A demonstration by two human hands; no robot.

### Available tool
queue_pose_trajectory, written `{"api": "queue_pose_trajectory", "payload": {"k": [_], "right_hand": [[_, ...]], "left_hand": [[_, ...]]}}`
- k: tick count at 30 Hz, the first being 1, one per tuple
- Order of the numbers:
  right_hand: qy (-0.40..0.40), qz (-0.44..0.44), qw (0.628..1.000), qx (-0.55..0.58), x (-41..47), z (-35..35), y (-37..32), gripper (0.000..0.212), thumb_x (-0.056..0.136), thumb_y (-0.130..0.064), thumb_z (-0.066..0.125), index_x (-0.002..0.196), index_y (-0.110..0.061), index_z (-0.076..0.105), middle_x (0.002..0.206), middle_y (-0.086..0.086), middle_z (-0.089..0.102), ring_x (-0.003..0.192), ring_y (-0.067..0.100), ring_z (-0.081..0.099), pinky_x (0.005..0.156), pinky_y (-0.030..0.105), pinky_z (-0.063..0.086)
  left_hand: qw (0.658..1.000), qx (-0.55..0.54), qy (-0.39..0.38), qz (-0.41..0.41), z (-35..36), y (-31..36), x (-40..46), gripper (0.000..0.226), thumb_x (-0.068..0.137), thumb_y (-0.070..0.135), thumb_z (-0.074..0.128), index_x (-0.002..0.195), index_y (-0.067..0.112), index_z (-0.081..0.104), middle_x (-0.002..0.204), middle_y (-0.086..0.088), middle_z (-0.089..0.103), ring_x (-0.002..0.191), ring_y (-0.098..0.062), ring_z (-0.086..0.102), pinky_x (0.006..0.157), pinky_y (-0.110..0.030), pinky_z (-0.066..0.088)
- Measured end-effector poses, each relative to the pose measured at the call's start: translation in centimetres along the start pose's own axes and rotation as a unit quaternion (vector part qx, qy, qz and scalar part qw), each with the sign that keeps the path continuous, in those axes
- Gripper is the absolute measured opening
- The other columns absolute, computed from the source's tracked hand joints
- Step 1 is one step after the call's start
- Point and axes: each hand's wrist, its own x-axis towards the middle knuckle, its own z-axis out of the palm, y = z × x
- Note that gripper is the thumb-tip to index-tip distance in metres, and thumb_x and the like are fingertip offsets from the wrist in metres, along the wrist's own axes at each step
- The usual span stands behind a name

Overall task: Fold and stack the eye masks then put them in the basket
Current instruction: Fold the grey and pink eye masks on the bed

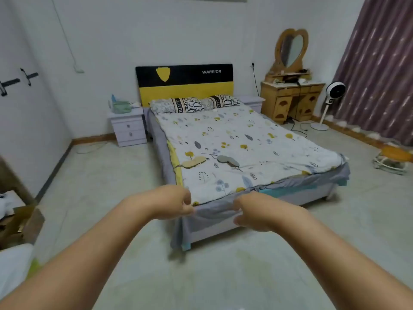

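Two eye masks lie flat on the bed, toward its foot: the beige eye mask near the left edge, the grey eye mask just beside it, apart. Out front, left hand and right hand hover before the foot edge, fingers loosely curled, holding nothing.

A bed stood in the room with a white quilt on top, printed with little trees and leaves. A grey sheet hung off the near corner. Two pillows lay side by side at the far edge, against the headboard. Two eye masks lay flat on the quilt near the left edge: a tan eye mask closest to that edge, and a grey eye mask just beside it.
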Motion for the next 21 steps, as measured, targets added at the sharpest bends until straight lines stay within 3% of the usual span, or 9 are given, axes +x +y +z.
{"api": "queue_pose_trajectory", "payload": {"k": [5, 8, 14, 21], "right_hand": [[-0.009, -0.005, 1.0, -0.011, 2.6, -0.2, 3.3, 0.04, 0.095, -0.023, 0.042, 0.132, -0.008, 0.048, 0.135, 0.017, 0.052, 0.121, 0.031, 0.05, 0.102, 0.037, 0.041], [-0.005, -0.002, 1.0, -0.002, 4.6, -0.3, 6.3, 0.04, 0.094, -0.021, 0.043, 0.132, -0.007, 0.049, 0.135, 0.016, 0.052, 0.12, 0.032, 0.052, 0.1, 0.036, 0.044], [0.011, -0.005, 1.0, 0.014, 8.8, -0.7, 12.4, 0.031, 0.092, -0.017, 0.043, 0.119, -0.006, 0.054, 0.122, 0.015, 0.056, 0.101, 0.03, 0.056, 0.076, 0.03, 0.041], [0.011, -0.01, 0.999, 0.037, 14.5, -1.7, 16.2, 0.035, 0.092, -0.019, 0.044, 0.124, -0.009, 0.054, 0.122, 0.014, 0.059, 0.107, 0.03, 0.058, 0.078, 0.031, 0.044]], "left_hand": [[0.999, 0.008, -0.04, -0.011, 0.7, 2.1, 4.6, 0.037, 0.087, 0.043, 0.048, 0.108, 0.015, 0.059, 0.114, -0.006, 0.063, 0.087, -0.017, 0.051, 0.076, -0.028, 0.042], [0.999, -0.001, -0.05, -0.013, 0.4, 3.8, 7.8, 0.039, 0.088, 0.043, 0.047, 0.111, 0.014, 0.059, 0.116, -0.007, 0.063, 0.096, -0.02, 0.057, 0.078, -0.028, 0.043], [0.999, -0.035, -0.032, -0.012, 0.3, 7.5, 13.9, 0.039, 0.089, 0.04, 0.046, 0.118, 0.015, 0.055, 0.124, -0.006, 0.059, 0.108, -0.022, 0.055, 0.088, -0.03, 0.044], [0.998, -0.048, -0.04, -0.009, 0.2, 8.3, 20.4, 0.04, 0.089, 0.039, 0.047, 0.12, 0.015, 0.054, 0.127, -0.006, 0.058, 0.112, -0.021, 0.054, 0.091, -0.03, 0.042]]}}
